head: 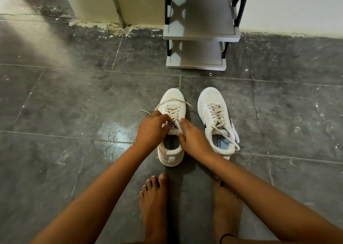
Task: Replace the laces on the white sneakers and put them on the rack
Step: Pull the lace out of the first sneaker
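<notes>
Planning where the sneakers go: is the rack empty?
Empty as far as visible: the rack shows bare shelves; both sneakers sit on the floor.

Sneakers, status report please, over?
Both hands, left and right, pinching laces on left sneaker. Right sneaker laced, beside it. Rack ahead, floor path unobstructed.

The rack (201,37) is cut off by the top edge; its upper shelves lie out of view. The left hand (151,130) and right hand (194,140) cover the near sneaker (171,102) tongue, its printed label unreadable.
</notes>
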Demonstrator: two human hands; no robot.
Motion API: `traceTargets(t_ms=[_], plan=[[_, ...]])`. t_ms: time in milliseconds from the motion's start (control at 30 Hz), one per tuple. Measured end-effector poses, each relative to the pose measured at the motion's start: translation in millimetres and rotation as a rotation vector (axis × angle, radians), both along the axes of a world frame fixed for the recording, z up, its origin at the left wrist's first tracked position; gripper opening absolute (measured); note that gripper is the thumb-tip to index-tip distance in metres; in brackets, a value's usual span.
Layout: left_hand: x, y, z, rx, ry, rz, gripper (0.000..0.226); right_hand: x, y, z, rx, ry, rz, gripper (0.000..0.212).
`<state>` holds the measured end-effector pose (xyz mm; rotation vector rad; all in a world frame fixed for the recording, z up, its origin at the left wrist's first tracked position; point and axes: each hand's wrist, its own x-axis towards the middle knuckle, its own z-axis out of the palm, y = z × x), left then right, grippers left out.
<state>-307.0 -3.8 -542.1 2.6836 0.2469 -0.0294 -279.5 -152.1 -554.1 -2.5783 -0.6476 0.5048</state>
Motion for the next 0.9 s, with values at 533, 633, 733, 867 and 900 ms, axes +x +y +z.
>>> traceTargets(t_ms=[533, 633, 733, 867, 900], plan=[[16.2, -10.5, 13.7, 0.201, -0.173, -0.046, 0.015, -3.1, 7.7, -11.6, -0.002, -0.012, 0.05, 0.057], [15.6, -9.3, 14.6, 0.17, -0.068, -0.05, 0.023, -4.7, 5.5, -10.5, 0.0, -0.015, 0.034, 0.058], [10.4, -5.2, 12.2, 0.199, 0.053, -0.1, 0.026, -5.0, 4.8, -10.5, 0.028, -0.009, 0.014, 0.056], [6.2, -4.7, 11.2, 0.135, -0.04, -0.061, 0.019, -3.4, 5.6, -11.9, 0.025, 0.001, 0.031, 0.056], [7.7, -5.6, 14.5, 0.06, -0.099, -0.009, 0.016, -2.8, 6.3, -11.9, 0.015, 0.006, 0.039, 0.057]])
